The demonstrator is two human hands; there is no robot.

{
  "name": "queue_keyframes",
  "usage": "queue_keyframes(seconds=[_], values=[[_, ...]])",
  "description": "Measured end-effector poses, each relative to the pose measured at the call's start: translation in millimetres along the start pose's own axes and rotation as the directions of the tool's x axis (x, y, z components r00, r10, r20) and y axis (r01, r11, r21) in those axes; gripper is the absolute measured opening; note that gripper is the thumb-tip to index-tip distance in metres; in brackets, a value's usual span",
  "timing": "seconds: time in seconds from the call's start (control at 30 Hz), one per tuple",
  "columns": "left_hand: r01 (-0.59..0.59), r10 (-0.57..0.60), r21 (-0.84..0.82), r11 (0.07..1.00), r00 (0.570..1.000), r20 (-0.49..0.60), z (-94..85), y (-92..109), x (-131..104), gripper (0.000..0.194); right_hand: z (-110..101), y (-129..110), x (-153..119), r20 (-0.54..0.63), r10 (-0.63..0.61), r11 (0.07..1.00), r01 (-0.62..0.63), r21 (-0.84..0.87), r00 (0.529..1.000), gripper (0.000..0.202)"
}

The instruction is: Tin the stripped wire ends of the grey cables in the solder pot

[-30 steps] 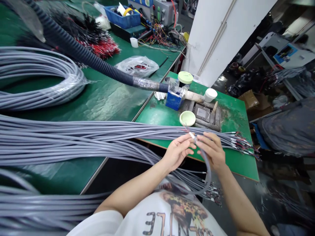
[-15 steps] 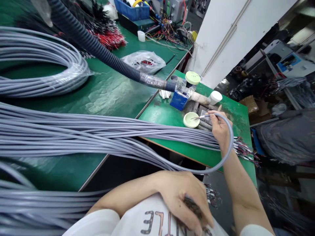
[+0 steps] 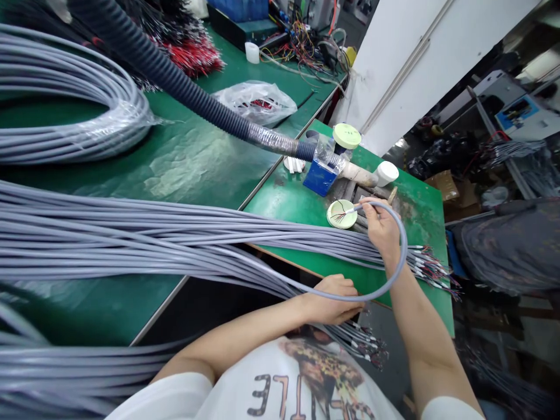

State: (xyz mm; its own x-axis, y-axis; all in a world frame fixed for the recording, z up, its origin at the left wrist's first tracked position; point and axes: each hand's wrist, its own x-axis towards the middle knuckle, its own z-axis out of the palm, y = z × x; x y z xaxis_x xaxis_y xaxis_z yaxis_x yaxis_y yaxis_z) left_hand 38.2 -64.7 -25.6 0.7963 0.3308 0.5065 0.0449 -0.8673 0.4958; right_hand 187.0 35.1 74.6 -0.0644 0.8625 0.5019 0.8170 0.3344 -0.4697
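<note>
My right hand (image 3: pixel 382 227) pinches a grey cable (image 3: pixel 400 262) close to its stripped end. The cable's bare thin wires (image 3: pixel 339 216) spread over a small pale-yellow round dish (image 3: pixel 331 219). From my hand the cable loops down and back left, passing over the back of my left hand (image 3: pixel 333 298). My left hand is low by the table's front edge, its fingers curled and partly hidden. Under it hangs a bundle of cable ends (image 3: pixel 361 344) with stripped tips. What its fingers hold, if anything, does not show.
A thick row of grey cables (image 3: pixel 175 233) crosses the green table (image 3: pixel 196 163). A black corrugated hose (image 3: pixel 196 99) runs to a blue box (image 3: pixel 320 177). A lidded jar (image 3: pixel 347 136) and a white cup (image 3: pixel 387 173) stand behind. Coiled cable (image 3: pixel 122 122) lies left.
My left hand has moved from against my shirt forward to the hanging cable ends. My right hand has shifted slightly left, bringing the wire tips further over the dish.
</note>
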Motion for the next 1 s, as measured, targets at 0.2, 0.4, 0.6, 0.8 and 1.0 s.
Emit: queue_keyframes(seconds=[0.2,0.4,0.6,0.8,1.0], values=[[-0.008,0.008,-0.008,1.0,1.0,-0.011,-0.4,-0.2,0.6,0.022,3.1,2.7,-0.2,0.016,-0.037,0.999,0.037,-0.033,0.999,0.022],[-0.021,0.021,-0.001,1.0,0.999,-0.034,0.2,-0.7,0.4,0.021,4.2,3.0,-0.3,0.007,-0.055,0.998,0.055,-0.042,0.998,0.02],[-0.028,0.029,0.008,1.0,0.998,-0.055,3.0,-1.7,0.1,0.02,-1.7,0.3,0.2,0.005,-0.045,0.998,0.045,-0.054,0.999,0.02],[-0.031,0.033,0.019,0.999,0.997,-0.071,6.0,-2.5,-0.1,0.024,-11.2,-1.0,1.7,-0.05,0.007,1.0,-0.008,-0.02,0.999,0.021],[-0.02,0.02,-0.001,1.0,0.998,-0.054,3.9,-1.9,0.0,0.025,-3.1,1.5,-0.9,-0.003,0.008,1.0,-0.008,0.015,1.0,0.022]])
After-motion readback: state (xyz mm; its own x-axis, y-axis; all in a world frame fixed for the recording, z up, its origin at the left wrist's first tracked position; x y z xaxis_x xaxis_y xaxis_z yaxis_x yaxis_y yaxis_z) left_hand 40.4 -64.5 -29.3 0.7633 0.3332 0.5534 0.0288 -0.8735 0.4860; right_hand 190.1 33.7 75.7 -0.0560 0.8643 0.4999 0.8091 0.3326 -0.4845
